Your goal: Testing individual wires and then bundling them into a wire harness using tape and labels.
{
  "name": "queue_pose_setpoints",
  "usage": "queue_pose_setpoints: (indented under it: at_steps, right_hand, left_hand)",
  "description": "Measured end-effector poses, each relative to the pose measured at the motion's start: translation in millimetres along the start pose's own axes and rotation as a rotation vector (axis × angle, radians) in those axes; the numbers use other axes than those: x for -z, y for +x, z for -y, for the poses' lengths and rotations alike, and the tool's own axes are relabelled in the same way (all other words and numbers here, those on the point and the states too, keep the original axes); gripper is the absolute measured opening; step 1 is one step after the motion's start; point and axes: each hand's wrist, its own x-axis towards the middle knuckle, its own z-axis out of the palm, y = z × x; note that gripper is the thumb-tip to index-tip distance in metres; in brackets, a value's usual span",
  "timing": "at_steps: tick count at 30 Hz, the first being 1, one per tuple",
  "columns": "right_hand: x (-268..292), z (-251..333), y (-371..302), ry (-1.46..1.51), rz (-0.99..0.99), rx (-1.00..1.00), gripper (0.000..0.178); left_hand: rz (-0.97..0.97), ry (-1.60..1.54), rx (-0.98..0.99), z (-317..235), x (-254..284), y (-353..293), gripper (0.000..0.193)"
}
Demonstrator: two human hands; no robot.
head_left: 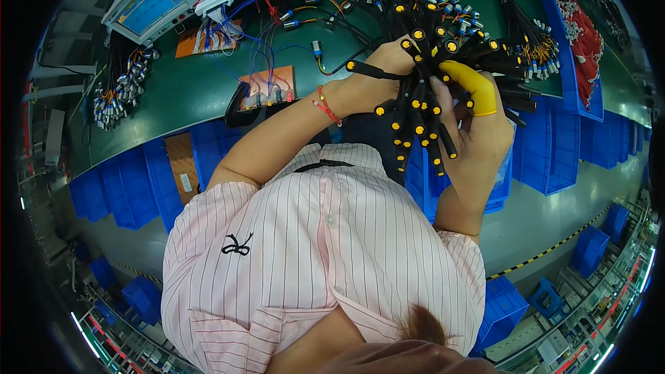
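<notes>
A thick bundle of black cables with yellow-tipped barrel plugs (419,104) fans out toward me at the front edge of the green bench. My left hand (381,73) is closed around the bundle from the left, its fingers partly hidden behind the plugs. On the other side my right hand (478,118) wears a yellow finger cot (472,86). Its thumb and covered finger are bent in among the plugs, and what sits between their tips cannot be made out. Behind the hands, the cables' far ends carry silver-and-blue round connectors (443,3) on orange and black wires.
A test instrument (156,10) with a lit screen stands at the back left. Wires run to an orange board (277,79) on the green bench (187,93). More connector bundles (125,90) lie at left and right. Blue bins (551,149) stand below the edge; red-and-white parts (585,48) fill a blue tray.
</notes>
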Motion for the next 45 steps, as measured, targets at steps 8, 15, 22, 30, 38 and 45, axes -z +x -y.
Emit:
queue_pose_setpoints:
  at_steps: [8,15,22,30,38,45]
  right_hand:
    - [-1.0,-9.4,2.1,0.207,-0.160,-0.049,0.024]
    - [8.9,-1.3,7.0,0.259,-0.242,-0.012,0.027]
    - [14.1,10.5,4.7,0.330,-0.423,-0.038,0.027]
    - [-3.2,-7.6,-29.0,0.387,-0.173,0.141,0.030]
    - [-8.4,-2.6,-21.6,0.573,-0.065,-0.132,0.017]
    - [5.3,0.9,-3.0,0.251,0.017,-0.063,0.025]
  left_hand:
    - [-0.073,0.164,-0.299,6.0,-0.9,13.1,0.038]
    - [-0.115,0.056,-0.174,10.0,-3.6,10.4,0.036]
    - [-0.101,0.075,-0.089,2.1,-4.2,11.3,0.041]
    - [-0.001,0.147,-0.037,1.6,-1.9,8.3,0.048]
    - [-0.001,0.004,0.020,2.9,-3.1,6.6,0.053]
    - [-0.014,-0.062,0.052,6.6,-4.2,7.0,0.053]
